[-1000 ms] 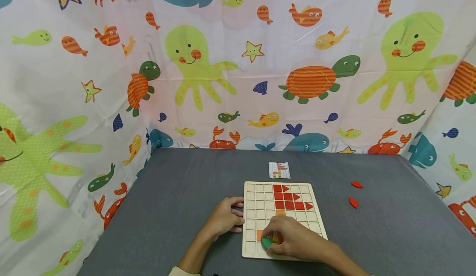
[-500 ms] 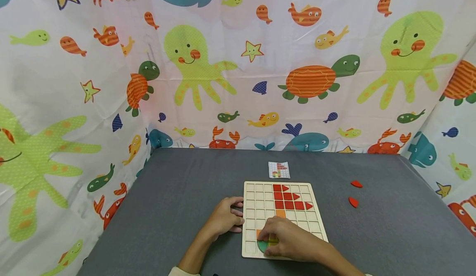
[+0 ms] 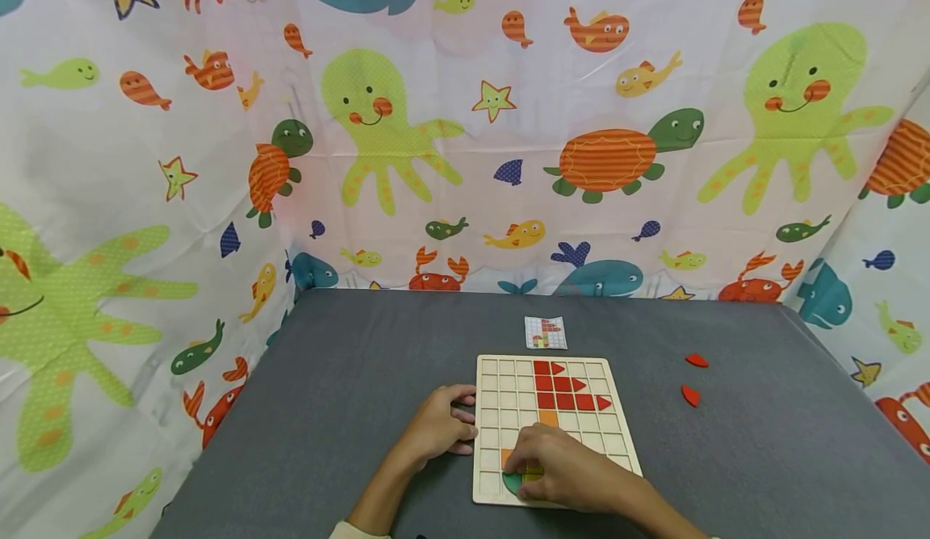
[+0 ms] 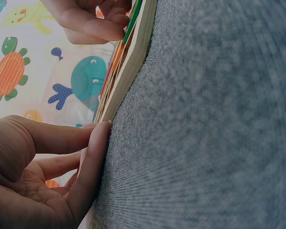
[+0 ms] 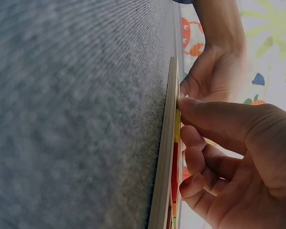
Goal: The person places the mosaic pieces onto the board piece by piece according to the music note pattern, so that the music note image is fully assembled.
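A pale wooden grid board (image 3: pixel 488 410) lies on the grey table. My left hand (image 3: pixel 439 424) rests at its left side, fingertips and thumb touching the edge, as the left wrist view also shows. Over the board's lower part, my right hand (image 3: pixel 559 462) holds a green quarter-circle piece (image 3: pixel 512 484) with fingers and thumb at its edges; the piece lies flat at the grid. Beside it show a yellow piece (image 3: pixel 534 474) and an orange square (image 3: pixel 506 457), both partly covered by the fingers. The right wrist view has my thumb (image 5: pixel 193 107) against the board's near edge.
Red squares and triangles (image 3: pixel 565 401) fill cells in the upper rows, with an orange square (image 3: pixel 548 418) below. A small pattern card (image 3: pixel 546 333) lies behind the board. Two red curved pieces (image 3: pixel 691 396) lie to the right. A printed curtain (image 3: pixel 465 160) hangs behind the table.
My right hand has moved slightly left and the green piece, tilted a second ago, now lies flat at the grid. The left hand has stayed at the board's edge.
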A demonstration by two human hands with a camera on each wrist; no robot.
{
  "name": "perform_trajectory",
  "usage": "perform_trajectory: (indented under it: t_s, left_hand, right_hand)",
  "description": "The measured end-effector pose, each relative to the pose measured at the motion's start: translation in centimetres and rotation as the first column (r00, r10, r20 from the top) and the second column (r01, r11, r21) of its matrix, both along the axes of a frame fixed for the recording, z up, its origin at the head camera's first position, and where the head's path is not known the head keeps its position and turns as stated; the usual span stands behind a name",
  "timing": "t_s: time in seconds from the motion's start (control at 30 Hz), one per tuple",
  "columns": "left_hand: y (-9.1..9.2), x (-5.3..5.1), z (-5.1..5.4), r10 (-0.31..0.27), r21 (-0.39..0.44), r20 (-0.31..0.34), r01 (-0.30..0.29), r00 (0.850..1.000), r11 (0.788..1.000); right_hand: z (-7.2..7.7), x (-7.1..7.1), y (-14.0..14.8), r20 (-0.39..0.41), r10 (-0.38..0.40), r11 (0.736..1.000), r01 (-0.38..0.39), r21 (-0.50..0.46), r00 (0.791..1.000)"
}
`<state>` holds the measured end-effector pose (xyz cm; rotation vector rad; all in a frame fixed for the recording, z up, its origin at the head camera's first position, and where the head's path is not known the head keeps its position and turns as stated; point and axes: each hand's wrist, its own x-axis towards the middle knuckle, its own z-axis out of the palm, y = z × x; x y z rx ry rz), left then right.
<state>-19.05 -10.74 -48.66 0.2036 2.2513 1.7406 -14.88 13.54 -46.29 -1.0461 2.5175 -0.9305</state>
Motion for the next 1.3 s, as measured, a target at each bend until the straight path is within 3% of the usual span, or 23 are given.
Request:
perform_trajectory:
  t_s: [0.93,1.17,1.3]
  left_hand:
    - [0.0,0.1,-0.1,-0.002,-0.021,-0.022,0.001,1.0,1.0]
    - [0.0,0.0,0.0,0.003,-0.01,-0.007,-0.003,1.0,1.0]
    - [0.0,0.0,-0.1,0.001,-0.011,-0.006,-0.001,1.0,1.0]
  right_hand:
    - [0.0,0.0,0.1,-0.008,-0.034,0.999,0.034,0.002,0.999]
    - [0.8,-0.6,0.9,0.089,-0.105,0.993,0.109,-0.044,0.99]
    - [1.2,-1.1,2.0,0.074,-0.168,0.984,0.171,-0.046,0.983]
